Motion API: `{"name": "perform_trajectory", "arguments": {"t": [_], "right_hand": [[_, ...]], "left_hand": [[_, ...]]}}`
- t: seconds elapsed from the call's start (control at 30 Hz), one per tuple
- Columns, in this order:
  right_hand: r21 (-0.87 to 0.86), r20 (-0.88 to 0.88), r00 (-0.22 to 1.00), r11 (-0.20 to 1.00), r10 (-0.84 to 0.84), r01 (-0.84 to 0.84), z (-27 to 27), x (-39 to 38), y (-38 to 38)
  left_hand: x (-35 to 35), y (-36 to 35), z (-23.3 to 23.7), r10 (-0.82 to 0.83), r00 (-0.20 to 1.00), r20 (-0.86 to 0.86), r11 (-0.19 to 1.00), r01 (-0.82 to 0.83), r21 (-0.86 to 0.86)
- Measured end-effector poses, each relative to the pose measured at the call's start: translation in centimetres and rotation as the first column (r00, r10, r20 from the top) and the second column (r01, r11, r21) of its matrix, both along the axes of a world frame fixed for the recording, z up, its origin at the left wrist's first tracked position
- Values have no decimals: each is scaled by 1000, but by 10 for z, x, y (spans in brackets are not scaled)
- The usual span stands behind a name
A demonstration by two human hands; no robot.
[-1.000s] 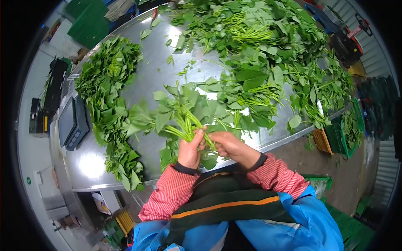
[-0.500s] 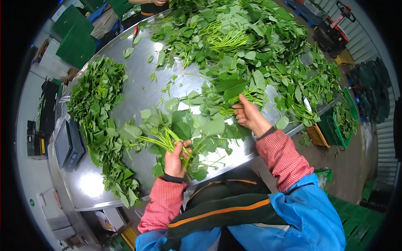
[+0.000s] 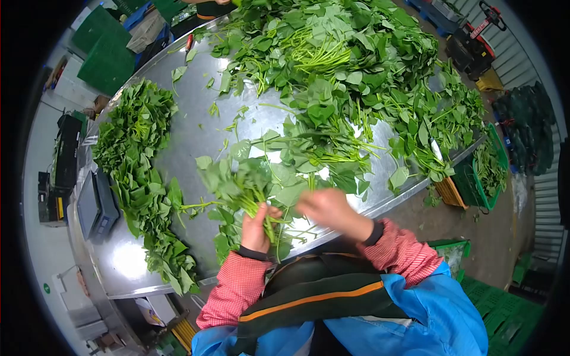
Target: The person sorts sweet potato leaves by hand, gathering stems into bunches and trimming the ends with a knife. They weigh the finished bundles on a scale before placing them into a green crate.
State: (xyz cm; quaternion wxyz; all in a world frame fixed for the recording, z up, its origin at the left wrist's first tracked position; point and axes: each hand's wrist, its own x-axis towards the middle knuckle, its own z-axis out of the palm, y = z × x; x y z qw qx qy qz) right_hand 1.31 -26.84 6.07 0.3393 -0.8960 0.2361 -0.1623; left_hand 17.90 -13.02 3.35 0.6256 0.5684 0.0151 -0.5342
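Observation:
My left hand (image 3: 256, 230) is closed around a bunch of leafy green stems (image 3: 244, 193) near the table's front edge. To its right, my right hand (image 3: 329, 209) is smeared by motion, and its fingertips and anything in them cannot be made out. Loose leafy stems (image 3: 326, 145) lie on the metal table (image 3: 193, 130) beyond both hands. A large heap of greens (image 3: 368, 53) covers the far right of the table. Along the left side runs a long row of greens (image 3: 139, 178).
A scale (image 3: 98, 204) sits at the table's left. A knife (image 3: 436, 149) lies among greens at the right edge, near a green crate (image 3: 490, 172). At the far edge are a red-handled tool (image 3: 189, 41) and part of another person (image 3: 212, 8).
My right hand has moved left and toward me, away from the stems it was touching, which now lie on the table. The bunch in my left hand has shifted and points more upright.

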Motion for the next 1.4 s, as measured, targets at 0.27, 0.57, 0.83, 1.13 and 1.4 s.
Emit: {"name": "perform_trajectory", "arguments": {"t": [0.27,0.57,0.83,1.13,1.4], "right_hand": [[-411,-157,942,887,-298,212,-19,-42,-83],[339,33,886,839,-462,425,-6,-40,-71],[460,327,722,770,-609,442,36,-10,-43],[578,286,614,643,-736,502,2,-42,-59],[-400,335,911,912,239,-92,40,26,37]], "left_hand": [[10,4,12,-192,942,-274,981,185,-52],[25,-3,37,132,976,-174,974,-160,-160],[-1,1,58,32,993,-116,987,-50,-150],[9,18,49,-7,997,-82,990,-5,-144],[-26,2,63,-74,932,-355,985,13,-169]]}}
